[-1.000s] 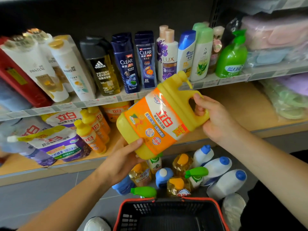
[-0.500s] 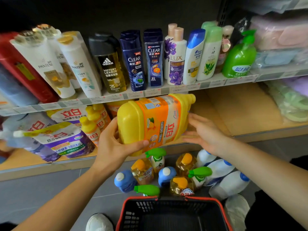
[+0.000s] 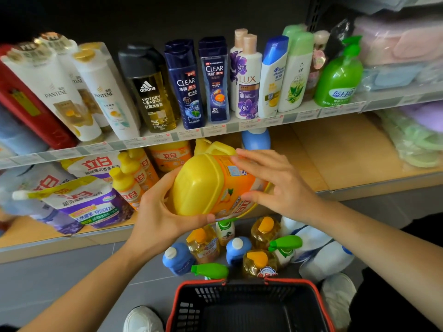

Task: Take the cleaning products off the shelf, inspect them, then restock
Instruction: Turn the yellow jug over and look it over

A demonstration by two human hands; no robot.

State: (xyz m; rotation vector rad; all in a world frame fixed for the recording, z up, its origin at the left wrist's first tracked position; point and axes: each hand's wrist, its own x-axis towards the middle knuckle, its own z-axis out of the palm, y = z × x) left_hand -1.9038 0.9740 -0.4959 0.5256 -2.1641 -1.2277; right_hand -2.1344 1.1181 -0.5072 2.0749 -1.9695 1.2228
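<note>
A large yellow detergent jug [image 3: 206,185] with an orange label lies tilted on its side in front of the lower wooden shelf [image 3: 335,149], its base toward me. My left hand [image 3: 163,212] grips the jug's base from below and the left. My right hand [image 3: 275,180] rests on the label with fingers spread and nearly straight. Small yellow detergent bottles [image 3: 129,176] and purple refill pouches [image 3: 79,202] stand on the lower shelf at the left. A blue-capped bottle [image 3: 256,138] stands behind the jug.
Several cleaning bottles [image 3: 254,250] with blue, orange and green caps stand on the grey floor below the shelf. A black basket with a red rim [image 3: 247,305] sits nearest me. Shampoo and soap bottles [image 3: 215,80] fill the upper shelf. Bagged cloths [image 3: 417,140] lie at right.
The jug has swung from upright to lying on its side with its base toward me. My right hand left the handle and now lies on the label; my left hand shifted round the base.
</note>
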